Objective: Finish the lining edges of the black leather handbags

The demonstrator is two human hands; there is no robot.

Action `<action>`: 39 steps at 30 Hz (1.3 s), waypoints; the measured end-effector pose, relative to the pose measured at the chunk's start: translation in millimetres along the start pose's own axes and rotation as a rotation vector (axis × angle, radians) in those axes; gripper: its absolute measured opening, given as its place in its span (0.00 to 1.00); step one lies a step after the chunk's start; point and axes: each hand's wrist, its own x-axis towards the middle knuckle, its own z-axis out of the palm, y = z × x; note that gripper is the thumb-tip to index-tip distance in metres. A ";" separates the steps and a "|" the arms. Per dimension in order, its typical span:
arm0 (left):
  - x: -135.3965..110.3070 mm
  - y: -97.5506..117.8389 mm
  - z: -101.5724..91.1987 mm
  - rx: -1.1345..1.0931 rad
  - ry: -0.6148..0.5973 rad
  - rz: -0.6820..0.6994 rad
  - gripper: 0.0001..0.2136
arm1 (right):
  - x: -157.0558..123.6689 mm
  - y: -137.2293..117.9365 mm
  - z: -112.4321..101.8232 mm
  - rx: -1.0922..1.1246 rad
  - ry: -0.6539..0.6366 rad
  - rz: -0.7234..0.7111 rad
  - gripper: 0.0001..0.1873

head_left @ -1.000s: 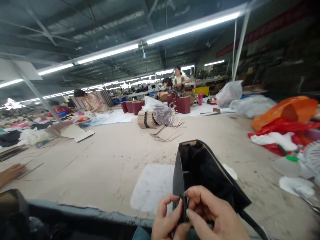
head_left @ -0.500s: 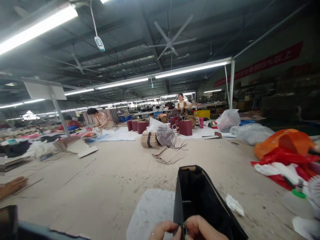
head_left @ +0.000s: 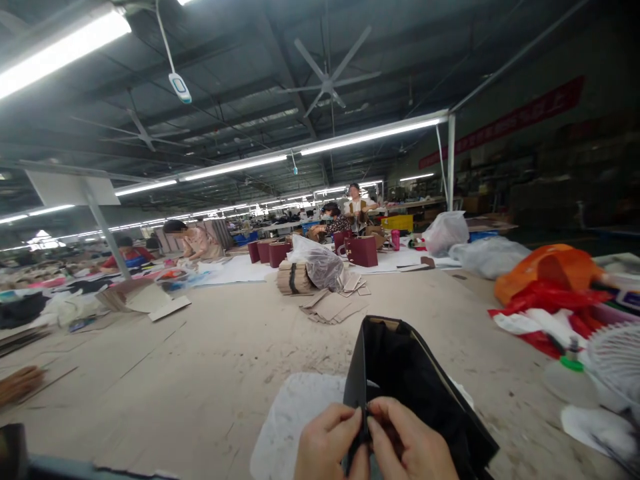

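Observation:
A black bag (head_left: 425, 373) with a dark lining stands open-topped on the table, close in front of me. My left hand (head_left: 327, 437) pinches the near end of its left side edge from outside. Beside it, my right hand (head_left: 410, 440) pinches the same edge from the inner side, the fingertips of both hands almost meeting. Whatever small piece may lie between the fingertips is hidden. Under the bag's left side lies a white sheet (head_left: 285, 417).
Brown card pieces (head_left: 333, 307) and a plastic bag (head_left: 317, 260) lie mid-table, with dark red handbags (head_left: 363, 250) beyond. To the right are an orange bag (head_left: 543, 270), a green-necked bottle (head_left: 570, 380) and a white fan (head_left: 617, 353). Another person's hand (head_left: 23, 383) rests at left.
Both hands have risen further into view, still pinching the bag's edge. The bag is slightly higher and tilted, and the whole view has shifted a little to the right.

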 end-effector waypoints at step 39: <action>-15.3 1.3 6.1 0.017 0.043 0.038 0.21 | 12.6 -18.2 -6.0 0.704 -0.198 0.625 0.33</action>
